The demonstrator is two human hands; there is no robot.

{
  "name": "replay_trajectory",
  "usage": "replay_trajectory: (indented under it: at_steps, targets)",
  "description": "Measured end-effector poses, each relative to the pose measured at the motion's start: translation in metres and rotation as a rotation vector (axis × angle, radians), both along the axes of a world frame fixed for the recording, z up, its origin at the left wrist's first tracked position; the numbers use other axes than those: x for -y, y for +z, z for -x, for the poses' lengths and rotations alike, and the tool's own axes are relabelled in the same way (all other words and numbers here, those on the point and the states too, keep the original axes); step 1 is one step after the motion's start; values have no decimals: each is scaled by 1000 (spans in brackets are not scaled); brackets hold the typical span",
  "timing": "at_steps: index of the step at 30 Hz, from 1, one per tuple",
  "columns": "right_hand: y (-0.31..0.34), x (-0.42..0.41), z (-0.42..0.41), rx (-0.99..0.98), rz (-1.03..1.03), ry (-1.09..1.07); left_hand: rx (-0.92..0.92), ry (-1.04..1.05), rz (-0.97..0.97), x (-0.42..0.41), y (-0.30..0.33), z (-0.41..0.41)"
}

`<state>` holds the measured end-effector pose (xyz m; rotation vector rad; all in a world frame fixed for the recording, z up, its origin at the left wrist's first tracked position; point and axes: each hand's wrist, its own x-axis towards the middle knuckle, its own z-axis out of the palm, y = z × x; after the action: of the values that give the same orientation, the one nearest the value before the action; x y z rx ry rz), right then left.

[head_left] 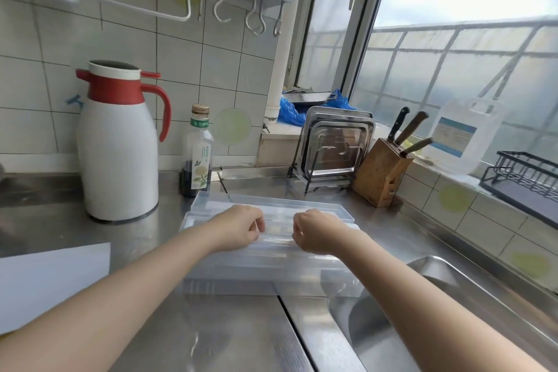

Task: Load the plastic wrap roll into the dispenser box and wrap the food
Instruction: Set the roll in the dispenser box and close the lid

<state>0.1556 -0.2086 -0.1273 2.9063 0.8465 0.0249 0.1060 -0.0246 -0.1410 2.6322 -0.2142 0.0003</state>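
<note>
A clear plastic dispenser box (265,269) lies across the steel counter in front of me, its lid (217,202) tipped back towards the wall. My left hand (241,228) and my right hand (317,231) rest side by side on the box's top edge, fingers curled down and pinching something thin and see-through there, likely the edge of the plastic wrap. The roll inside the box is hard to make out through the plastic. No food is in sight.
A white and red thermos jug (116,145) and a dark sauce bottle (197,154) stand behind the box on the left. Steel trays in a rack (335,145) and a knife block (382,172) stand at the back right. The sink (453,311) opens at the right; a white sheet (45,275) lies at the left.
</note>
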Motion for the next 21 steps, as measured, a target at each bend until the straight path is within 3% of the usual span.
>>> replay_trajectory:
  at_steps: [7,15,21]
  targets:
    - [2,8,-5,-39,108,7,-75,-3,-27,-29,7,2]
    - [9,41,-9,-1,37,13,-104,-25,-233,-51,15,7]
    - [2,43,-9,33,14,70,-42,-35,-247,-51,16,13]
